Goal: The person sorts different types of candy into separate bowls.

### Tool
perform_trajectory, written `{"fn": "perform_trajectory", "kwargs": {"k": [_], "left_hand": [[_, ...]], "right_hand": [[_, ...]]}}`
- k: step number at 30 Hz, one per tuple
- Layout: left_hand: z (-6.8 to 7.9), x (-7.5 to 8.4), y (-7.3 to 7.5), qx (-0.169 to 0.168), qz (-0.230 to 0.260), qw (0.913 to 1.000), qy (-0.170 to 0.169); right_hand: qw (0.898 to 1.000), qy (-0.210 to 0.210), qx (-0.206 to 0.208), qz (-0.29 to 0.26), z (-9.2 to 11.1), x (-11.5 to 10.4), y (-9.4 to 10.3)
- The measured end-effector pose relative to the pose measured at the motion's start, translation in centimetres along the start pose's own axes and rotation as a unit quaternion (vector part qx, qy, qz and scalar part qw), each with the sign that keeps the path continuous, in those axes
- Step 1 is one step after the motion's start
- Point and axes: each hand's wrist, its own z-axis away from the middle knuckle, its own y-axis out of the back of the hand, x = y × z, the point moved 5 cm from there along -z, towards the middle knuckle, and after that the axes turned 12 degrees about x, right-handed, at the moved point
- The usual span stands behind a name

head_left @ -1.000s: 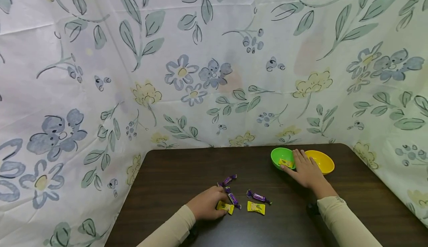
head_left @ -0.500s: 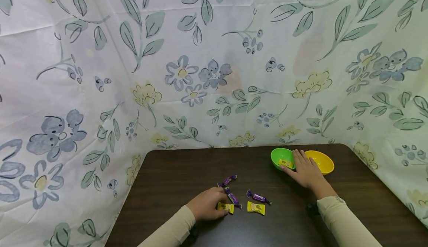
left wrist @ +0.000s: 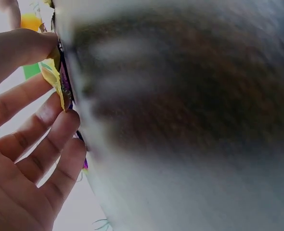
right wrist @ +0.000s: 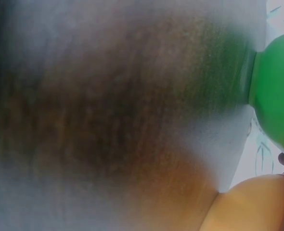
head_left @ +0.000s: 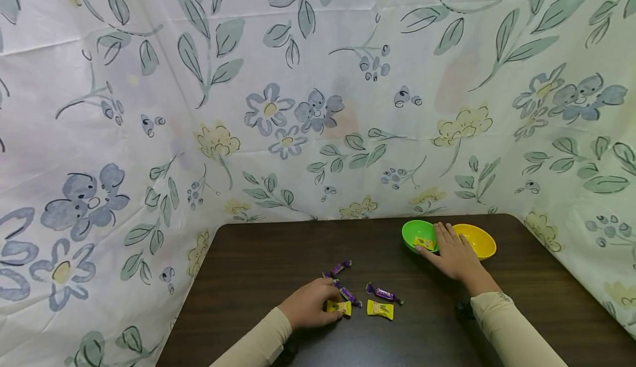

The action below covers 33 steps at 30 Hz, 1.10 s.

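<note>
In the head view my left hand (head_left: 310, 303) is at the table, thumb and fingers round a yellow-wrapped candy (head_left: 340, 308). The left wrist view shows that yellow candy (left wrist: 54, 79) between thumb and fingers. Close beyond the fingertips lie two purple twist-wrapped candies (head_left: 350, 296), one partly behind the other. My right hand (head_left: 454, 254) lies with fairly straight fingers over the adjoining rims of a green bowl (head_left: 411, 230) and a yellow bowl (head_left: 484, 243). Inside the green bowl sits a yellow candy (head_left: 423, 243). The right wrist view catches both bowls' outsides, fingers mostly out of frame.
Right of the left hand, another yellow candy (head_left: 380, 309) and a purple candy (head_left: 384, 293) lie on the dark wooden table (head_left: 278, 245). A floral cloth (head_left: 298, 179) hangs behind the table's far edge and along its sides.
My left hand has shifted slightly to the right, and the yellow candy at its fingers has moved right with it. The nearby purple candy has slid a little too. My right hand stays put.
</note>
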Motion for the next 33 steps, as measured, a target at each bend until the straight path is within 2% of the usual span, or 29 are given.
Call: {"fn": "perform_trajectory", "kwargs": {"k": [5, 10, 19, 33], "left_hand": [[-0.2, -0.1, -0.1, 0.011, 0.004, 0.9999, -0.001], [-0.7, 0.0, 0.0, 0.016, 0.031, 0.9993, 0.014], [-2.3, 0.3, -0.4, 0.035, 0.055, 0.9971, 0.040], [-5.0, 0.0, -1.4, 0.038, 0.097, 0.9928, 0.060]], "right_hand": [[1.000, 0.001, 0.001, -0.002, 0.0, -0.1, 0.0], [1.000, 0.002, 0.000, -0.003, 0.0, -0.2, -0.2], [1.000, 0.005, 0.005, 0.003, -0.1, -0.1, 0.1], [1.000, 0.007, 0.008, 0.001, 0.2, -0.2, 0.2]]}}
